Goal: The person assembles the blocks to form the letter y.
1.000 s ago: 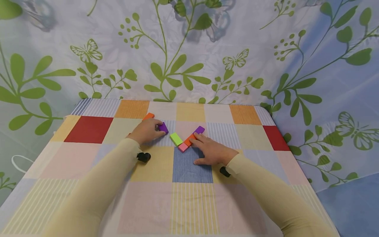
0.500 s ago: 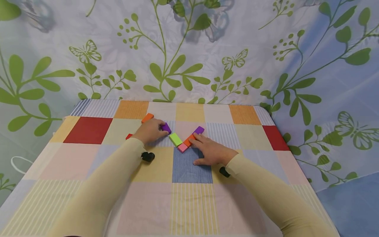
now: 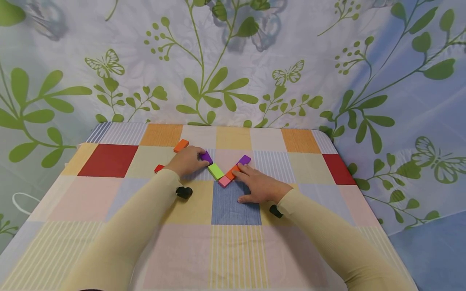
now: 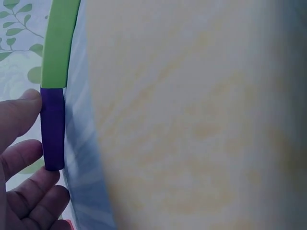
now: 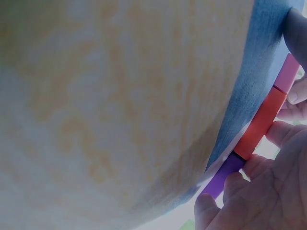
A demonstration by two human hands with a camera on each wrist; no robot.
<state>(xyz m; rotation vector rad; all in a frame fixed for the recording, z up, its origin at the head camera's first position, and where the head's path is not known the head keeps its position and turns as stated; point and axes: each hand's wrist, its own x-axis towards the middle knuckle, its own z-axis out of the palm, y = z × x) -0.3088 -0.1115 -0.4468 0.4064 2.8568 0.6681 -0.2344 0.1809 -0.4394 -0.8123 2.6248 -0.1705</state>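
Observation:
My left hand (image 3: 186, 160) pinches a purple block (image 3: 207, 158) at the upper left of a V-shaped row of blocks. In the left wrist view, this purple block (image 4: 53, 127) meets the end of a lime green block (image 4: 60, 45). Following the green block (image 3: 216, 171) come a pink block (image 3: 224, 181) at the bottom of the V, an orange block (image 3: 232, 173) and a second purple block (image 3: 244, 160). My right hand (image 3: 260, 185) rests with spread fingers along the right arm of the V; its fingertips touch the orange block (image 5: 261, 125).
Behind the left hand a loose orange block (image 3: 181, 145) lies on the table. A red block (image 3: 159, 168) shows partly beside the left wrist. The patchwork tablecloth (image 3: 236, 254) covers the table, and a leaf-patterned curtain (image 3: 233, 60) hangs behind it.
The left hand has slid the purple block right and slightly toward me, closing its gap to the green block. More of the red block has come into view. The right hand stays put.

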